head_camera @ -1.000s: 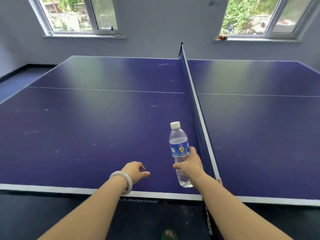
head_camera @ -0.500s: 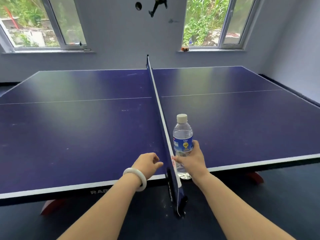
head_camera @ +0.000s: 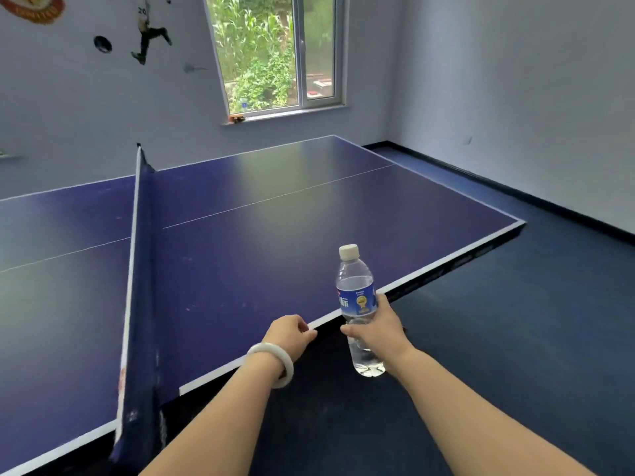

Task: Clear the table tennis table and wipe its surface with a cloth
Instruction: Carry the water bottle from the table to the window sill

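My right hand (head_camera: 376,333) grips a clear water bottle (head_camera: 357,297) with a white cap and blue label, upright, held in the air past the near edge of the table tennis table (head_camera: 261,242). Its base hangs over the dark floor. My left hand (head_camera: 288,334), a white bangle on the wrist, hovers at the table's near white edge with fingers loosely curled, holding nothing. The blue table top shows faint dusty marks and nothing lying on it. No cloth is in view.
The net (head_camera: 137,269) runs from near left to the back wall. A window (head_camera: 275,56) with a small item on its sill sits behind the table. Dark blue floor (head_camera: 515,321) lies to the right, bounded by grey walls.
The view has swung right along the table's side, past the net. The bottle, still in my right hand, has moved off the table top to beyond its edge. My left hand stays empty.
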`<action>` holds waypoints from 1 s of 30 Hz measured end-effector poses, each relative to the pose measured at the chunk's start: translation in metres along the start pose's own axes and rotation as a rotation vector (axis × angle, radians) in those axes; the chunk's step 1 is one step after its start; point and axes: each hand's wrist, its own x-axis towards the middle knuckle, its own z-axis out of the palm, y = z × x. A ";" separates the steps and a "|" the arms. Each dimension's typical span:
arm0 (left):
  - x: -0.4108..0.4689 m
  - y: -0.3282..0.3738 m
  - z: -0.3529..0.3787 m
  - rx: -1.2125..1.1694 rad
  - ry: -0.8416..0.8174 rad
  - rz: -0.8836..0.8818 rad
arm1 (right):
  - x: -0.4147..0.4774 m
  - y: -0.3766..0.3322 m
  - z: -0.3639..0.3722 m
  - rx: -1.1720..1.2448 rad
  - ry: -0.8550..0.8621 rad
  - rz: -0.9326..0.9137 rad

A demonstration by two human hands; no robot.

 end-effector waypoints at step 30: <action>0.364 0.540 0.329 0.490 -0.464 0.473 | 0.321 0.087 -0.560 0.162 0.554 0.349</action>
